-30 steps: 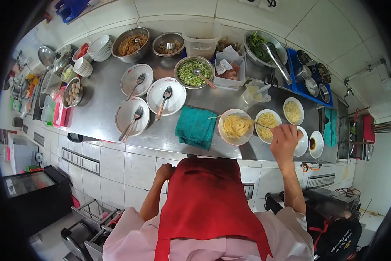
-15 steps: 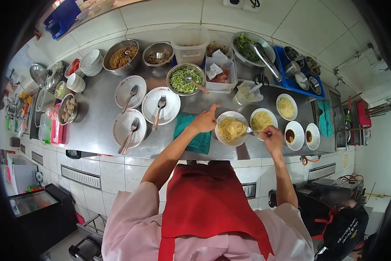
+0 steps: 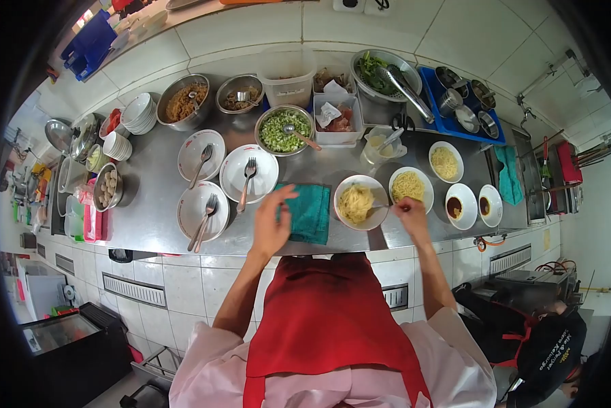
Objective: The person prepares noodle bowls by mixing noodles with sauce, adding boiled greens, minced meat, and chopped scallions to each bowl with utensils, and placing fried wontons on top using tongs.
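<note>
My right hand (image 3: 411, 217) pinches the handle of a metal utensil (image 3: 382, 207), whose head is hidden in the noodles (image 3: 356, 203) of a white bowl (image 3: 341, 216). Whether it is a fork or a spoon I cannot tell. Just behind that hand stands another bowl of noodles (image 3: 408, 186). My left hand (image 3: 273, 221) is empty with its fingers apart, over the left edge of a folded teal cloth (image 3: 309, 216). Farther left, a white plate (image 3: 234, 178) bears cutlery, and two white bowls (image 3: 191, 148) beside it hold cutlery too.
Two bowls of dark sauce (image 3: 460, 206) and a third noodle bowl (image 3: 446, 162) stand at the right. Along the back are chopped greens (image 3: 283, 130), a plastic jug (image 3: 380, 151), a colander with tongs (image 3: 409, 92) and a blue tray (image 3: 448, 124). A person in black (image 3: 547, 347) is at lower right.
My left hand has left the noodle bowl's rim and moved left to the teal cloth. My right hand has shifted slightly left, still on the utensil. The noodles sit bunched differently.
</note>
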### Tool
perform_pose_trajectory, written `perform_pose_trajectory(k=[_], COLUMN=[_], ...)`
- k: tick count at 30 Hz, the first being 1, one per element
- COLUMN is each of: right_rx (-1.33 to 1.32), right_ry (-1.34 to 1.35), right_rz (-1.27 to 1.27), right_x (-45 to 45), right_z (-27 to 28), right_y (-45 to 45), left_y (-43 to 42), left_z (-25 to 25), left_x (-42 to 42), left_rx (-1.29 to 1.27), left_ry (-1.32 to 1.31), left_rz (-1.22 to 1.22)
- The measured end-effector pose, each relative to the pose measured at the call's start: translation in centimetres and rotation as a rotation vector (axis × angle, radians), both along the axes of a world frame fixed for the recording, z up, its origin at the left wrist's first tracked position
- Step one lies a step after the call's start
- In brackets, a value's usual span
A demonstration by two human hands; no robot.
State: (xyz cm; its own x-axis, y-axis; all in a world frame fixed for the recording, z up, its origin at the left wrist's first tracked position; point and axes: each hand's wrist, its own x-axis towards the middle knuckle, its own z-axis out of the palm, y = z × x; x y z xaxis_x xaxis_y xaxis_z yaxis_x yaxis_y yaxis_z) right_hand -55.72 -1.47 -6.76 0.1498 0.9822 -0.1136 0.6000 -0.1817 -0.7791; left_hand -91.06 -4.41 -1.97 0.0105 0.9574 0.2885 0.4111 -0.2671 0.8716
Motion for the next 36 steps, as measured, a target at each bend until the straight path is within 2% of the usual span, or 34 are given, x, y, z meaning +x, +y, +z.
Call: perform_pose_trajectory(k=[1,3,4,6,7,9,10,11,13,14,15,16,17,18,20,21,23,24,26,29,33,35,36], right_rx=[-0.003,0.231,0.229,0.781,0.782,0.721,0.614,0.619,0.433,0.45,0.222,0.027,0.145,-0.026,0.128,0.243,0.401,0.415,0.68,0.571,0.541,0.198,0.231], right_ry=[-0.001,-0.197,-0.198,-0.938,-0.938,-1.062,-1.044,-1.042,-0.842,-0.838,-0.646,-0.445,-0.407,-0.356,-0.242,-0.349,-0.697,-0.694,-0.982,-0.962,-0.822,-0.355,-0.247], right_rz=[-0.002,0.064,0.063,0.271,0.275,0.253,0.257,0.258,0.178,0.184,0.142,0.11,0.082,0.088,0.013,0.042,0.108,0.114,0.157,0.171,0.23,0.14,0.098], right_x=[0.0,-0.1,-0.8,-3.2,-3.4,-3.9,-3.8,-3.9,-4.2,-3.4,-1.7,-0.5,0.8,1.3,2.2,2.3,-1.2,-1.9,-2.6,-3.7,-3.6,-1.3,0.0], right_z=[2.1,6.7,9.3,13.0,12.6,10.2,8.2,5.7,0.9,-0.8,-2.5,-3.4,-4.1,-2.2,0.2,1.6,9.3,10.5,11.4,9.6,-0.9,-3.5,-3.9], right_y=[-0.4,-1.0,-1.6,-3.1,-3.5,-4.0,-3.5,-3.1,-1.9,-1.5,-1.5,-0.4,-0.3,0.1,-0.1,-0.4,-1.9,-2.4,-3.2,-3.0,-1.0,0.0,0.2], left_y=[-0.9,-2.3,-2.9,-3.7,-3.8,-3.9,-3.6,-3.4,-2.8,-2.9,-3.4,-3.0,-3.2,-3.3,-3.2,-2.7,-1.7,-0.7,1.8,5.6,7.0,5.3,4.5], left_z=[-1.1,-3.6,-4.4,-5.7,-6.2,-7.0,-7.5,-8.3,-9.6,-9.9,-10.1,-10.0,-10.0,-9.9,-9.3,-9.5,-9.8,-10.1,-11.6,-12.7,-11.5,-9.2,-8.3], left_x=[-1.1,-2.6,-2.7,-2.7,-2.4,-1.6,-0.7,-0.2,0.9,1.4,1.7,1.6,1.6,1.9,2.6,3.0,3.5,3.7,4.1,4.6,5.0,4.8,4.5], left_rx=[-0.003,-0.164,-0.167,-0.245,-0.246,-0.039,-0.022,-0.019,0.051,0.059,-0.109,-0.255,-0.229,-0.227,-0.239,-0.216,-0.111,-0.105,-0.021,0.067,-0.004,0.079,0.079], left_ry=[-0.001,-0.119,-0.12,-0.03,-0.032,0.492,0.42,0.421,0.582,0.585,0.638,0.689,0.707,0.737,0.769,0.766,0.843,0.843,0.843,0.842,0.807,0.567,0.569], left_rz=[-0.002,0.218,0.217,0.261,0.264,0.259,0.265,0.269,0.173,0.189,0.141,0.115,0.094,0.116,0.102,0.139,0.014,0.029,-0.01,-0.05,-0.109,0.019,0.015])
